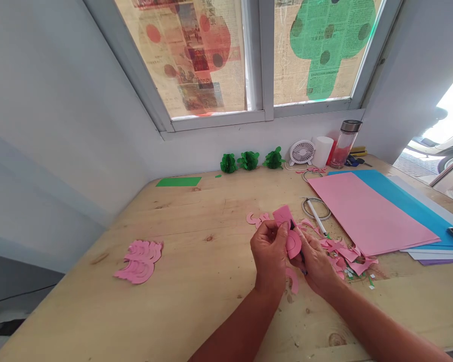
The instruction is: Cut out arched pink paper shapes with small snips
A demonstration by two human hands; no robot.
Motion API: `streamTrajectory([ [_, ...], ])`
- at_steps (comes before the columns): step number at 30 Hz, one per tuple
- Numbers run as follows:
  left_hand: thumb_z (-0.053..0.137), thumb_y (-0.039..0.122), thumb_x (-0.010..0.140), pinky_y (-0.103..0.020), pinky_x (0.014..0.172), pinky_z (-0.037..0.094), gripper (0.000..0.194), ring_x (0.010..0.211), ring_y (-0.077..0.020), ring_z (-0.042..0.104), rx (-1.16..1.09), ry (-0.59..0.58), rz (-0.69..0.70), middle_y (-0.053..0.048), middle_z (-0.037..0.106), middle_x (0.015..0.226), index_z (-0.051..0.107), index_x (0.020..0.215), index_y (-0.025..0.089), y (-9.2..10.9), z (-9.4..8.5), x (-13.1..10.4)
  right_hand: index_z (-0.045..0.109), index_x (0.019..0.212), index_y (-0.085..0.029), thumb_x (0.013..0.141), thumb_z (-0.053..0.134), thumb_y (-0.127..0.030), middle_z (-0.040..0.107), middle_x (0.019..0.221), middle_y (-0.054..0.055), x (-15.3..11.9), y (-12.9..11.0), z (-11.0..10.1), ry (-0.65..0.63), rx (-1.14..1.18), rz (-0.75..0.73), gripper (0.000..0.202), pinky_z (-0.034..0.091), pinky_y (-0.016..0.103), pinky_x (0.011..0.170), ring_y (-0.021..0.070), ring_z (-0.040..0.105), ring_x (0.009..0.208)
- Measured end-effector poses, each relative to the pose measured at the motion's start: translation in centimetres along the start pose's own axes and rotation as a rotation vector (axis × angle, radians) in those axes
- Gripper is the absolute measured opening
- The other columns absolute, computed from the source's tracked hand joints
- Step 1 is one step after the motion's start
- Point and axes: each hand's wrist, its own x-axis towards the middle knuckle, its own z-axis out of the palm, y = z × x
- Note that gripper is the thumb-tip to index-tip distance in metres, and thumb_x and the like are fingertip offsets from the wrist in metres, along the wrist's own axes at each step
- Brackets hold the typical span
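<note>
My left hand (270, 246) pinches a piece of pink paper (293, 244) with a rounded outline marked on it. My right hand (316, 259) is closed round dark-handled scissors (302, 261), mostly covered by the fingers, right against the paper. Below the hands a curved pink strip (293, 281) lies on the wooden table (196, 301). Just behind them are small curved pink cutouts (257, 219). Pink paper scraps (349, 254) are heaped beside my right hand.
Stacked pink cutouts (139, 261) lie at left. Green paper (178, 182), green paper ornaments (249, 160), a small fan (302, 152) and a glass bottle (345, 144) line the back. A white pen (316, 217) lies near large pink sheets (373, 213) at right.
</note>
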Motion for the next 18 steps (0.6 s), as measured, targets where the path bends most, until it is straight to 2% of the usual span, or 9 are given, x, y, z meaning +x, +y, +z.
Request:
streamTrajectory([
  [18,0.075,0.029,0.061,-0.019,0.054,0.041,0.023,0.053,-0.0074,0.048,-0.021,0.047,-0.006,0.003,0.054,0.056,0.057,0.060,0.015,0.23,0.22,-0.31,0.039,0.058,-0.019,0.078,0.059,-0.054,0.026,0.048,-0.009,0.20,0.25,0.02,-0.010,0.013,-0.010,0.045,0.013,0.019,0.039,0.0061,0.015,0.043],
])
